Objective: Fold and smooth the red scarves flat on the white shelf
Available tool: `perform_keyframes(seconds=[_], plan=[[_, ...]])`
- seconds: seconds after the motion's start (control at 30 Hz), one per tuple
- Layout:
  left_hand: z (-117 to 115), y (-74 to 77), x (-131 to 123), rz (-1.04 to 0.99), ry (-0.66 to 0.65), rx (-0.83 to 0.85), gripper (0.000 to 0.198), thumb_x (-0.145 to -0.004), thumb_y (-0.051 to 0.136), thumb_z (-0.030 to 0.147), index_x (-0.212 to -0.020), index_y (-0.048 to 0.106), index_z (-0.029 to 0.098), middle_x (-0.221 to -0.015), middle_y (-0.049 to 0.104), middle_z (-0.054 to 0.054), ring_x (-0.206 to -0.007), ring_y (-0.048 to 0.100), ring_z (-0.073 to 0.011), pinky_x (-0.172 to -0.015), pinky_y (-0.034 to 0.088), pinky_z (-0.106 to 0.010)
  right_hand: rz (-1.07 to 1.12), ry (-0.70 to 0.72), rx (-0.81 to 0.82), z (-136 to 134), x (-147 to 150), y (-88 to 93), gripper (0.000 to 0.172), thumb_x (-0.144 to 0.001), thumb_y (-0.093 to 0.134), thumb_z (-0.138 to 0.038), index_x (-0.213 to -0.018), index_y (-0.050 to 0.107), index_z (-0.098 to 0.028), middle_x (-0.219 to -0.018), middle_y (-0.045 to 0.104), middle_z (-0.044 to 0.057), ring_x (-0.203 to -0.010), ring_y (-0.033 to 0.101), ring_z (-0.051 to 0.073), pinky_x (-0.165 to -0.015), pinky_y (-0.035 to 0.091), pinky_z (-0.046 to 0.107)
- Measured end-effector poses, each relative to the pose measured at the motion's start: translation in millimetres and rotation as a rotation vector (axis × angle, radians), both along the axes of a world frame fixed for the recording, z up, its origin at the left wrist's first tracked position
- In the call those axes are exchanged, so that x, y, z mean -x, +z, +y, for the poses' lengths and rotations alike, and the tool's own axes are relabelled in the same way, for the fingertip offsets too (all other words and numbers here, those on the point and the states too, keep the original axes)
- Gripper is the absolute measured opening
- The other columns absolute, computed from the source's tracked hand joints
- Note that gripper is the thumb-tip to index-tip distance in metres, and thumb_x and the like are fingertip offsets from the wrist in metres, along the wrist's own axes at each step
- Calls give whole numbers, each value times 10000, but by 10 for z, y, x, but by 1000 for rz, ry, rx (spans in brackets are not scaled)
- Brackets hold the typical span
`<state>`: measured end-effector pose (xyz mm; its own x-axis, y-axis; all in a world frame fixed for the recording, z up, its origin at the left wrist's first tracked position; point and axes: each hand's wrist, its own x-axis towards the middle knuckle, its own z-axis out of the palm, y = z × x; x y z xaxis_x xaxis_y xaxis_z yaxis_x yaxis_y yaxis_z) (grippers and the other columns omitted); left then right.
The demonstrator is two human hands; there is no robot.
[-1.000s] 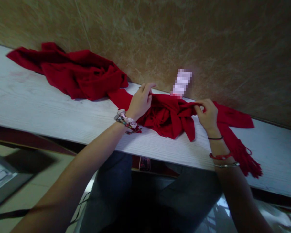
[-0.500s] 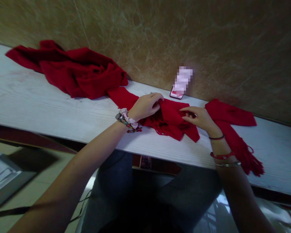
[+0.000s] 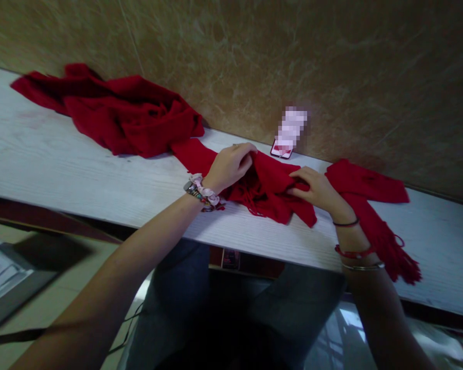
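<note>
Counting outward, we listed: one white bench [image 3: 119, 185]; on it lay crumpled red cloth [image 3: 274, 180]; our left hand [image 3: 229, 164], curled, pinched its fold; our right hand [image 3: 319, 192], loosely parted, touched it, grip unclear; one phone [image 3: 290, 128] leaned on the wall [image 3: 216, 56].

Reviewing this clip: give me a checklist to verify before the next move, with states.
1. Left hand touching the crumpled red fabric between the hands: ok, at its upper left; grip hidden.
2. Right hand at that fabric: ok, thumb and finger at its right side.
3. Crumpled red fabric lying flat: not ok, bunched.
4. Rectangular phone with lit, pixelated screen clear of both hands: ok, behind the fabric.
5. Fringed red fabric clear of the right arm: cannot tell, they overlap in view.
</note>
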<state>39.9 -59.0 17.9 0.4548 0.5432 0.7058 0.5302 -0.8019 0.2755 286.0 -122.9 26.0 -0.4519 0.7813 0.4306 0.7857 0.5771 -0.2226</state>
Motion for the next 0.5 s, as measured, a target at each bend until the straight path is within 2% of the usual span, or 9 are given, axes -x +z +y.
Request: perform_keyframes(seconds=[0.1,0.2,0.27,0.4,0.5], plan=[[-21,-1,-18,-23,-27,20,257,-855,375,137,-1030,562,124,-970,629,-66,-914,579,-164,-841,433,-283,-40,13,-30,-9,2,10,44,-753,543,-201,-745,586,-196,-757,604,61,-735,555,215,-661,433,351],[-45,-26,-55,39,-60,45,307,-854,479,247,-1124,523,108,-1135,582,-100,-1032,544,-187,-900,418,-303,131,-115,-202,-36,-20,58,59,-771,531,-206,-734,576,-214,-759,608,73,-743,551,229,-662,427,373],[-52,-40,-73,68,3,62,385,-823,552,292,-1159,510,110,-1160,572,-112,-1034,546,-206,-887,427,-321,265,-221,-317,-47,-58,90,77,-798,535,-255,-739,577,-232,-765,613,79,-750,548,240,-671,425,395],[-9,-14,-34,-11,188,52,190,-844,512,220,-999,601,154,-972,645,-64,-894,590,-188,-806,447,-312,412,-389,-420,5,-159,71,165,-827,514,-374,-761,579,-237,-749,593,58,-742,553,239,-683,442,415],[40,28,34,-109,276,37,175,-859,468,191,-955,609,152,-926,643,-63,-865,587,-185,-783,447,-309,467,-447,-463,66,-191,12,159,-830,508,-362,-768,576,-232,-736,582,43,-713,553,217,-655,466,389]])
